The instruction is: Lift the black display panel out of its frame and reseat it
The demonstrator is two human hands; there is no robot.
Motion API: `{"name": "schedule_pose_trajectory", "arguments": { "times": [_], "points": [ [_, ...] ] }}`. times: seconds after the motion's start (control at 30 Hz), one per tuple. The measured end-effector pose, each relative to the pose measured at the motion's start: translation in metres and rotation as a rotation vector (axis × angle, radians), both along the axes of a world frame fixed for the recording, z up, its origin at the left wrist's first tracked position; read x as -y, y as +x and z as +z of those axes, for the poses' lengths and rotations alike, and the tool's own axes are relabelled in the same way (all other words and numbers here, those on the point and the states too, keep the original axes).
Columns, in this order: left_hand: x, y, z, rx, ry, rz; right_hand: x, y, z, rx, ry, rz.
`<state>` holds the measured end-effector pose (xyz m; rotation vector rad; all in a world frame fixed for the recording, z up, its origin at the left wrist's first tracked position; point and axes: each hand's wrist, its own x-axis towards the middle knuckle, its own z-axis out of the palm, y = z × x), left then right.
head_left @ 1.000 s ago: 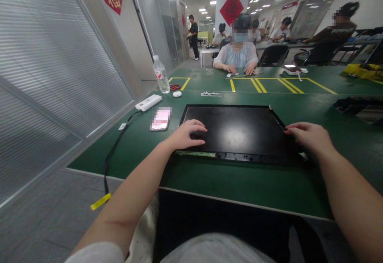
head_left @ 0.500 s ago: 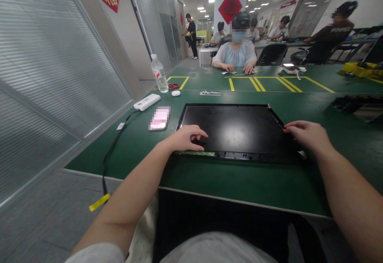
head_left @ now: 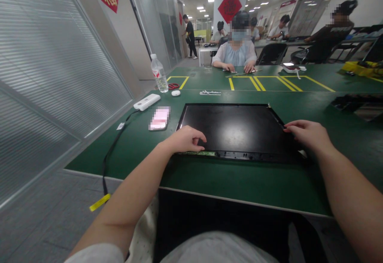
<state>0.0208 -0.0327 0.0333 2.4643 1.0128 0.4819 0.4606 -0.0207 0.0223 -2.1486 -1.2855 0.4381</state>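
Note:
A flat black screen panel (head_left: 236, 129) lies on the green table (head_left: 233, 183) in front of me, with a strip of green circuit board showing along its near edge. My left hand (head_left: 184, 140) rests on the panel's near left corner, fingers curled and thumb pressed at the edge. At the near right edge sits my right hand (head_left: 308, 134), its fingers bent over the rim of the panel.
A phone (head_left: 159, 118), a white power strip (head_left: 147, 101) with a black cable, a water bottle (head_left: 158, 73), red scissors (head_left: 173, 86) and a white mouse (head_left: 176, 93) lie left and behind. A seated person (head_left: 237, 52) works opposite. Dark parts (head_left: 356, 105) lie at the right.
My left fingers have curled in from lying spread on the panel toward its near left corner. My right hand has stayed at the right edge.

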Motion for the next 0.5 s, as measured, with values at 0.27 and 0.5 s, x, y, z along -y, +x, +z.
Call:
{"name": "schedule_pose_trajectory", "arguments": {
  "times": [0.27, 0.5],
  "points": [
    [-0.0005, -0.0019, -0.0032, -0.003, 0.043, -0.049, 0.0, -0.0021, 0.0012, -0.017, -0.013, -0.009],
    [-0.0082, -0.0086, -0.0043, 0.157, 0.022, 0.193, 0.0019, -0.0024, 0.0022, -0.024, -0.003, -0.006]
  ]
}}
